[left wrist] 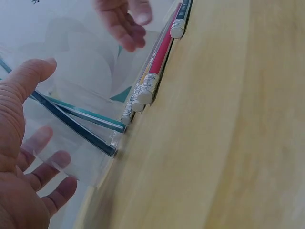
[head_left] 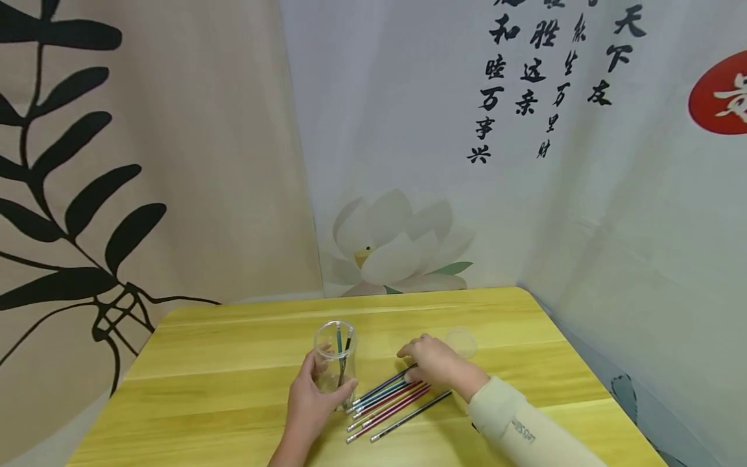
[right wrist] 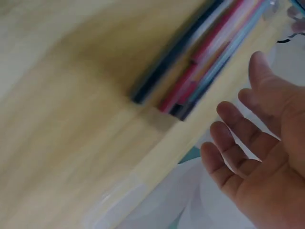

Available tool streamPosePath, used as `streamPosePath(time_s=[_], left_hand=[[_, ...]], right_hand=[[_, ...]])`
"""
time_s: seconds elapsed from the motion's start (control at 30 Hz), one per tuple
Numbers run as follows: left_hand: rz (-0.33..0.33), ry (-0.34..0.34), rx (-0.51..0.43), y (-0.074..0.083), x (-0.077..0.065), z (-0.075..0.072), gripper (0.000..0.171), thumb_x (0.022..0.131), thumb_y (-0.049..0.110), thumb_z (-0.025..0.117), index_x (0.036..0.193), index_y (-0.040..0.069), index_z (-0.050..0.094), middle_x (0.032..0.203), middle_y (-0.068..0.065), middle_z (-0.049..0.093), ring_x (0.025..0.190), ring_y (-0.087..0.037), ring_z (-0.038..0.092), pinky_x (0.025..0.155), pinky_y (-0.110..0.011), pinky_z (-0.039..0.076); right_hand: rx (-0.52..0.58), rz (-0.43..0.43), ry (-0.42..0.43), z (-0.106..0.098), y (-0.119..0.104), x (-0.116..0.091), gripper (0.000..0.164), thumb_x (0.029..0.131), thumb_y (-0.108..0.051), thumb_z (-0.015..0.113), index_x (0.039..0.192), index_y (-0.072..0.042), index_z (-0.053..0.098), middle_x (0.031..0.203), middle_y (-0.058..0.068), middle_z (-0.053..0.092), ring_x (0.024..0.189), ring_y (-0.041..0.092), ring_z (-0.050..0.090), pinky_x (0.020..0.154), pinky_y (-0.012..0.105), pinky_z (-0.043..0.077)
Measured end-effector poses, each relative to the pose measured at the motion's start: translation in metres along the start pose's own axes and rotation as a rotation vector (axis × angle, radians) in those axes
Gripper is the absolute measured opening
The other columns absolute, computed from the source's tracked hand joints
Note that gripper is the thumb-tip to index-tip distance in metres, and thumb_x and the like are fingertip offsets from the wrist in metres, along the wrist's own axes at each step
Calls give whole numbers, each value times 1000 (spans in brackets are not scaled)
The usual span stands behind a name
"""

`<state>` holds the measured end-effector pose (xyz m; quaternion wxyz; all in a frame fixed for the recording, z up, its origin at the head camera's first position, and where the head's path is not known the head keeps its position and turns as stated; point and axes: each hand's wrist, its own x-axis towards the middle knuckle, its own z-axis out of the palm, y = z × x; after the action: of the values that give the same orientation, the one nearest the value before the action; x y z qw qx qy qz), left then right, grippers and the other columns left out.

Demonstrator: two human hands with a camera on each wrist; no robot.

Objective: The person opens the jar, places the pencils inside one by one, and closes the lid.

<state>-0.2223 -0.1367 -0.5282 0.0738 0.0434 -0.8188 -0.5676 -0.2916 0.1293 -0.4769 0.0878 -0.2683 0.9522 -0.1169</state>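
A clear plastic cup (head_left: 349,370) stands upright on the table, and my left hand (head_left: 314,397) holds it from the left with thumb and fingers around its wall. Two dark pencils (left wrist: 76,125) lean inside the cup, their lower ends at its bottom. To the right of it lies a loose row of several pencils (head_left: 392,408), red, blue and dark, with white eraser ends toward the cup. My right hand (head_left: 438,363) hovers over the far ends of these pencils. Its fingers are loosely bent in the right wrist view, and nothing is between them.
A clear round lid (head_left: 462,342) lies on the yellow wooden table (head_left: 233,363) behind my right hand. One dark pencil (head_left: 411,416) lies a little apart, nearest me. Beyond the table's back edge hangs a printed cloth (head_left: 408,162) with a flower and dark writing.
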Motion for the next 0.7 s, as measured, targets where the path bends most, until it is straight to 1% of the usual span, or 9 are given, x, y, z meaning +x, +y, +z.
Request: streamPosePath(time_s=[0.1, 0.2, 0.27, 0.37, 0.5, 0.6, 0.7], left_hand=[[-7, 0, -14, -1, 0, 0, 88, 78, 35, 97, 153, 27, 51, 144, -15, 63, 139, -41, 57, 115, -66, 48], [-12, 0, -19, -2, 0, 0, 89, 77, 36, 98, 152, 27, 52, 143, -15, 63, 138, -40, 58, 114, -64, 49], [-11, -3, -18, -2, 0, 0, 89, 77, 37, 98, 152, 27, 52, 142, -16, 63, 137, -40, 58, 113, -63, 51], [-6, -3, -17, -2, 1, 0, 88, 77, 38, 97, 152, 29, 52, 141, -16, 63, 136, -40, 58, 112, -63, 52], [-4, -2, -19, -1, 1, 1, 86, 78, 37, 97, 151, 29, 52, 140, -17, 64, 136, -40, 59, 113, -64, 51], [-3, -3, -20, -2, 1, 1, 87, 78, 37, 97, 152, 28, 52, 141, -17, 63, 137, -41, 58, 112, -64, 51], [1, -3, -16, -3, 0, 2, 88, 78, 37, 97, 153, 26, 51, 142, -18, 63, 137, -43, 58, 112, -64, 51]], right_hand=[[-52, -12, 10, 9, 7, 3, 43, 92, -25, 85, 131, -12, 75, 128, 7, 76, 122, 33, 66, 105, 50, 56], [-98, -39, 24, 16, 11, 6, 37, 92, -24, 85, 126, -12, 77, 119, 6, 77, 113, 30, 68, 101, 48, 57], [-119, -51, 28, 19, 12, 7, 35, 92, -24, 85, 124, -14, 78, 117, 5, 77, 110, 29, 69, 99, 47, 58], [-124, -78, 47, 22, 13, 9, 26, 93, -22, 84, 118, -16, 80, 112, 2, 77, 106, 25, 70, 96, 44, 59], [-124, -148, 82, 24, 14, 11, 12, 94, -18, 83, 106, -19, 83, 103, -3, 79, 100, 20, 73, 92, 40, 61], [-132, -189, 110, 26, 15, 12, 11, 93, -12, 82, 101, -20, 84, 100, -5, 79, 97, 17, 74, 89, 37, 62], [-137, -196, 123, 28, 15, 14, 13, 93, -9, 82, 100, -19, 84, 98, -6, 78, 95, 16, 73, 87, 35, 62]])
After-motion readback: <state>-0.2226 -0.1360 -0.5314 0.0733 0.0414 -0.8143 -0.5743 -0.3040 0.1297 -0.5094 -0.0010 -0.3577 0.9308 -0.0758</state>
